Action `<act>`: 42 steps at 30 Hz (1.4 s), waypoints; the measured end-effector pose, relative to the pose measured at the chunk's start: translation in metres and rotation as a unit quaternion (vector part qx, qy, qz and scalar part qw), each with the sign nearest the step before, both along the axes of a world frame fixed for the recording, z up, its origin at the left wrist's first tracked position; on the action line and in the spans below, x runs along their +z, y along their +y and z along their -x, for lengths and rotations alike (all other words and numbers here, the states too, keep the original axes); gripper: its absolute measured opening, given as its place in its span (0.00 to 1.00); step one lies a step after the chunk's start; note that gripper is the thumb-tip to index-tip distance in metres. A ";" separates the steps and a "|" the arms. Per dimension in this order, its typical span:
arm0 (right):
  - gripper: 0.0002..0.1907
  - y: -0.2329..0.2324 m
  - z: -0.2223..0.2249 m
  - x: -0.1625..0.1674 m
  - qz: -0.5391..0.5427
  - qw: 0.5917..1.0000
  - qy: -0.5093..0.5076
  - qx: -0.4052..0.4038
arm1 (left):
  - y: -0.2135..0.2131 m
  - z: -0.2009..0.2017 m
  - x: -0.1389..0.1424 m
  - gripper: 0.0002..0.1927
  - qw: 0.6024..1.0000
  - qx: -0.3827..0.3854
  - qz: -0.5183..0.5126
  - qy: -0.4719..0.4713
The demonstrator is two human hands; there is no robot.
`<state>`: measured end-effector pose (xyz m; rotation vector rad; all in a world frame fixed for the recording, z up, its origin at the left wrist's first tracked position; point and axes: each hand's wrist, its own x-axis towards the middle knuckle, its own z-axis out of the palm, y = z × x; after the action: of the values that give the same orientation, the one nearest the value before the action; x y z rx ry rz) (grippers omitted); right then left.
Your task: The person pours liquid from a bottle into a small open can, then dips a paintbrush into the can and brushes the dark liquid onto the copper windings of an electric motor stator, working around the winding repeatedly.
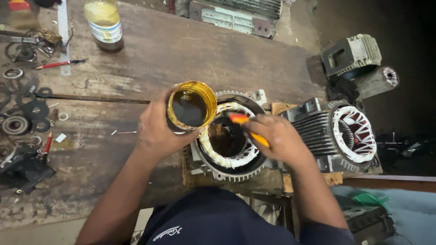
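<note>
The motor stator [229, 138] with its ring of pale windings lay open side up at the near edge of the worktop [181, 59], set on a small wooden block [284, 181]. Directly over its left rim the left hand [156, 129] was curled round a small open tin [190, 106] of dark amber liquid, fingers wrapped about the side, tilted slightly toward the bore. Just right of the bore the right hand [277, 136] was pinched shut on an orange-handled brush [245, 127], whose tip reached in over the windings; the tin partly hid the stator's upper left rim.

A second finned motor housing [338, 134] with red and white windings lay on its side just beside the first, at the worktop's right edge. Beyond it, off the far right corner, sat a grey finned casing [352, 54] and a rotor [381, 77]. One bottle [104, 22] of yellowish liquid stood at the far edge. Two red pencils showed: one [61, 64] near the far left, one [47, 144] near the left edge. Black washers [34, 109] and a bearing [15, 124] were scattered along the left edge, well apart from both hands.
</note>
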<state>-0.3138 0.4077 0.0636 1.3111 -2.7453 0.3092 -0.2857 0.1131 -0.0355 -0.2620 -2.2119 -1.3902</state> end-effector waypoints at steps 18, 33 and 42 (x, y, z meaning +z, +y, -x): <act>0.13 0.019 -0.011 -0.028 0.109 0.991 -0.052 -0.051 | -0.001 -0.026 0.011 0.48 1.000 -0.013 0.005 0.021; 0.11 0.082 -0.014 0.071 0.415 0.885 -0.202 -0.065 | 0.064 -0.020 0.030 0.50 0.999 -0.030 0.024 0.022; 0.08 0.025 0.011 0.072 0.265 0.946 -0.188 -0.010 | 0.095 -0.025 0.041 0.49 0.999 -0.029 0.028 -0.013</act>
<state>-0.3253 0.4331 0.1353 1.1596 -2.6432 1.3101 -0.2605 0.2084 0.0056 -0.3307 -2.2836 -1.3710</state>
